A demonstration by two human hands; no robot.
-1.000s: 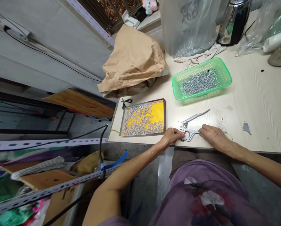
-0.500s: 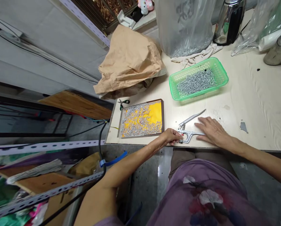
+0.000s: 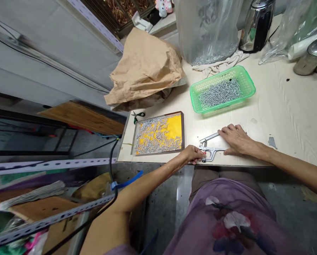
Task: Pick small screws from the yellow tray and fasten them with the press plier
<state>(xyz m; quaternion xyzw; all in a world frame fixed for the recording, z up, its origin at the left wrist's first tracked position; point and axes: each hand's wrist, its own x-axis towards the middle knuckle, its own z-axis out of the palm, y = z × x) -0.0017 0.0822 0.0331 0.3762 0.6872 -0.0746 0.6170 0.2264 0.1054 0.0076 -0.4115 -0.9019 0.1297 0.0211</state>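
Note:
Silver snap-fastener pliers (image 3: 213, 150) with a coiled spring lie on the table near its front edge, jaws to the left. My right hand (image 3: 236, 141) grips their handles from the right, fingers over the raised upper handle and thumb at the lower one. At the jaw end my left hand (image 3: 192, 154) is closed in a pinch; whatever sits between the fingertips is too small to make out. A bit of red shows at the jaws beside those fingertips. Left of this hand lies a shallow tray (image 3: 183, 131) with a yellow bottom, strewn with small silver metal pins.
Behind the pliers stands a green plastic basket (image 3: 250, 92) holding many similar pins. Small scissors (image 3: 137, 115) lie by the tray's far left corner. A brown paper bag (image 3: 147, 67), a large clear plastic bag (image 3: 207, 32) and a metal flask (image 3: 258, 26) stand farther back.
My right hand has moved left onto the pliers' handles and taken hold of them. The upper handle has come down slightly. My left hand has stayed at the jaws.

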